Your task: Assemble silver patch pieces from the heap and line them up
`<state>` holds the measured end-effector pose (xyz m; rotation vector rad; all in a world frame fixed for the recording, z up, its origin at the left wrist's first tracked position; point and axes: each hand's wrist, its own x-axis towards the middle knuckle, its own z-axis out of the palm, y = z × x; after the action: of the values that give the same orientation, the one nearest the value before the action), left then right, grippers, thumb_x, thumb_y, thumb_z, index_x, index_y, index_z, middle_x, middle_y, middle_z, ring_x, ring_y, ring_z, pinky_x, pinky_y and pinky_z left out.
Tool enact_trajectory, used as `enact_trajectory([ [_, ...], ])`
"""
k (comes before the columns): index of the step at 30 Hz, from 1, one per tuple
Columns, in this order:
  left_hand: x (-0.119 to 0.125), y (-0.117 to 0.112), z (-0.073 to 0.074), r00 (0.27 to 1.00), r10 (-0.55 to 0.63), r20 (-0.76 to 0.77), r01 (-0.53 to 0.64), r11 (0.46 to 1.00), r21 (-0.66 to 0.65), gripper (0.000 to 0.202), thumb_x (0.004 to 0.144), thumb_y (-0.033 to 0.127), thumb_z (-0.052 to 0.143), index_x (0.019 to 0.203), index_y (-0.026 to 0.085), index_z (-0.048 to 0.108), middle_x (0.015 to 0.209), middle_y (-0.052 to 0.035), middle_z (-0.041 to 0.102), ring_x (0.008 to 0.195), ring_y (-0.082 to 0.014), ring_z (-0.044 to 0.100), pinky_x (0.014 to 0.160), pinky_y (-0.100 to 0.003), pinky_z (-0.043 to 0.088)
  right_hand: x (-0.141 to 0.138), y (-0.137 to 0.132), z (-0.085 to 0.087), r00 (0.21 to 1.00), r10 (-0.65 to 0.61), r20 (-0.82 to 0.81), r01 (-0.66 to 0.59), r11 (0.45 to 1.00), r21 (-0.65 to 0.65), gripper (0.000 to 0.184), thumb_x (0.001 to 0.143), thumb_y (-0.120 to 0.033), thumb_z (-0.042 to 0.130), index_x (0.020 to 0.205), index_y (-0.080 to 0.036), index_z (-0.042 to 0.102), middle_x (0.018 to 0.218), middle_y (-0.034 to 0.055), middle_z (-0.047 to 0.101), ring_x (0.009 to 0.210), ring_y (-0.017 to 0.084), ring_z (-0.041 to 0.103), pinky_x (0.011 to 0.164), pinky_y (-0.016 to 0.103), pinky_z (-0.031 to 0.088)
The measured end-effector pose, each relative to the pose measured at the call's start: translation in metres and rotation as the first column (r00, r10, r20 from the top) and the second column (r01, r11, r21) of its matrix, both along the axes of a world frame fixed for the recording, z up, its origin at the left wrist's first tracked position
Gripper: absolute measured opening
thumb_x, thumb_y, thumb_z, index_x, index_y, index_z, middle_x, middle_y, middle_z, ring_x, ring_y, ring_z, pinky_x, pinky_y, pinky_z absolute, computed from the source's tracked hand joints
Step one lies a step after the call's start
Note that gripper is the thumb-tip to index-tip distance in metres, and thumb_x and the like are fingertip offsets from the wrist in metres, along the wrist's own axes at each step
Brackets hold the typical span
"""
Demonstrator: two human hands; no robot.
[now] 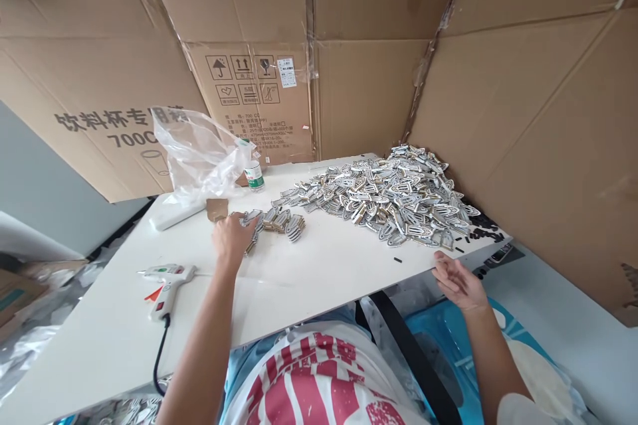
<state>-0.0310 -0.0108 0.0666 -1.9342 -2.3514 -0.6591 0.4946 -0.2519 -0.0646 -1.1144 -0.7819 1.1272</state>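
Note:
My left hand [233, 239] is at the near-left end of a small group of silver slotted metal clips [295, 227] standing in short stacked rows. Its thumb and fingers close around the leftmost clips, whose far side is partly hidden by the hand. My right hand [459, 281] hovers by the table's front edge at the right, palm turned up. Its fingers are loosely bent and slightly apart, with nothing visible in them. Beyond it spreads a large heap of the same metal clips [389, 192].
A hot glue gun [169, 282] with a black cord lies at left on the white table [309, 285]. Behind are a plastic bag [197, 153], a small bottle [254, 176] and a brown cardboard piece [217, 210]. Small black pieces [481, 234] lie at right. Cardboard walls [363, 99] enclose the back.

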Motion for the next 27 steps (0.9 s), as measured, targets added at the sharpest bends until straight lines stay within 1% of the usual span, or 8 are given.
enact_trajectory([
  [2, 0.000, 0.001, -0.001, 1.000, -0.005, -0.011, 0.005, 1.000, -0.004, 0.056, 0.091, 0.061, 0.068, 0.127, 0.021, 0.081, 0.108, -0.0196, 0.080, 0.104, -0.0403, 0.072, 0.082, -0.043, 0.053, -0.001, 0.002, 0.004, 1.000, -0.013, 0.023, 0.014, 0.999, -0.029, 0.050, 0.086, -0.073, 0.070, 0.111, -0.029, 0.069, 0.061, 0.0007, 0.055, 0.043, 0.011, 0.020, 0.037, 0.027, 0.020],
  [5, 0.002, 0.004, -0.003, 1.000, -0.009, -0.013, 0.009, 1.000, -0.020, 0.056, 0.090, 0.061, 0.069, 0.127, 0.021, 0.081, 0.107, -0.0206, 0.080, 0.105, -0.0421, 0.072, 0.082, -0.044, 0.053, -0.002, 0.004, 0.006, 1.000, -0.014, 0.023, 0.016, 0.998, -0.060, 0.053, 0.088, -0.071, 0.069, 0.119, -0.029, 0.070, 0.063, 0.0026, 0.065, 0.041, 0.011, 0.021, 0.038, 0.027, 0.024],
  [10, 0.005, 0.006, -0.003, 1.000, -0.022, -0.010, 0.021, 0.999, -0.030, 0.055, 0.090, 0.060, 0.069, 0.125, 0.020, 0.082, 0.109, -0.0224, 0.079, 0.105, -0.0426, 0.072, 0.082, -0.044, 0.054, 0.000, 0.004, 0.005, 1.000, -0.014, -0.022, 0.012, 0.996, -0.088, 0.056, 0.086, -0.070, 0.072, 0.122, -0.027, 0.072, 0.068, 0.0055, 0.073, 0.040, 0.010, 0.023, 0.038, 0.027, 0.027],
  [15, 0.007, 0.005, -0.002, 1.000, -0.026, -0.006, 0.026, 0.998, -0.057, 0.057, 0.091, 0.061, 0.067, 0.126, 0.019, 0.082, 0.109, -0.0225, 0.080, 0.105, -0.0424, 0.073, 0.081, -0.044, 0.054, 0.001, 0.004, 0.006, 1.000, -0.010, -0.014, 0.008, 0.995, -0.097, 0.055, 0.089, -0.070, 0.069, 0.123, -0.027, 0.074, 0.072, 0.0077, 0.077, 0.038, 0.011, 0.028, 0.037, 0.027, 0.027],
  [22, 0.008, 0.003, -0.002, 1.000, -0.031, 0.001, 0.031, 0.997, -0.071, 0.054, 0.094, 0.061, 0.062, 0.122, 0.020, 0.083, 0.110, -0.0211, 0.079, 0.105, -0.0416, 0.072, 0.082, -0.044, 0.053, 0.003, 0.004, 0.008, 0.998, 0.026, -0.064, -0.034, 0.992, -0.122, 0.059, 0.086, -0.070, 0.075, 0.122, -0.024, 0.076, 0.075, 0.0094, 0.078, 0.039, 0.010, 0.030, 0.035, 0.026, 0.027],
  [25, 0.008, 0.001, 0.000, 0.999, -0.029, 0.024, 0.030, 0.999, -0.039, 0.051, 0.095, 0.060, 0.060, 0.120, 0.021, 0.081, 0.103, -0.0194, 0.079, 0.103, -0.0408, 0.071, 0.083, -0.044, 0.052, 0.004, 0.002, 0.014, 0.995, 0.091, -0.042, -0.095, 0.987, -0.133, 0.057, 0.087, -0.070, 0.074, 0.118, -0.022, 0.078, 0.078, 0.0099, 0.077, 0.041, 0.010, 0.035, 0.036, 0.025, 0.027],
  [27, 0.010, -0.001, 0.002, 0.997, -0.048, 0.056, 0.047, 0.999, 0.027, 0.048, 0.099, 0.057, 0.055, 0.123, 0.021, 0.077, 0.098, -0.0164, 0.077, 0.101, -0.0383, 0.070, 0.084, -0.042, 0.051, 0.004, 0.002, 0.024, 0.988, 0.156, -0.020, -0.157, 0.979, -0.126, 0.055, 0.086, -0.071, 0.076, 0.112, -0.022, 0.078, 0.082, 0.0096, 0.076, 0.044, 0.010, 0.039, 0.037, 0.024, 0.029],
])
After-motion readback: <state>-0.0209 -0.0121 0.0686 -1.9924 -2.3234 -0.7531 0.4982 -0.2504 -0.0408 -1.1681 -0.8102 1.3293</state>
